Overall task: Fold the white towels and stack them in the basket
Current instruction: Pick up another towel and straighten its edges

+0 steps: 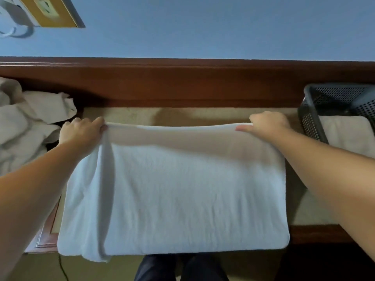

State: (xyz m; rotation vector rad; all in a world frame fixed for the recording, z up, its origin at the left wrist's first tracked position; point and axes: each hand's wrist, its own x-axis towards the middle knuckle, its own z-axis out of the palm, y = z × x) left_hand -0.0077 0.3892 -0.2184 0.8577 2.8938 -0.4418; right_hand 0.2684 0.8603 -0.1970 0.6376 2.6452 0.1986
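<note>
Left hand (pixel 81 130) and right hand (pixel 267 126) each pinch a far corner of the white towel (pixel 182 189), its long axis lying crosswise between them; the basket (pixel 310 110) sits nearer the right.

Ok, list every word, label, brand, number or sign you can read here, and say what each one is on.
None: no readable text shows in this view.
The white towel held by the left hand and right hand: plain, no tag or print visible.
The dark basket and the folded towel inside it: no label visible.
The pile of unfolded towels: no visible marking.
The wall outlet plate: blurred, no lettering legible.
</note>
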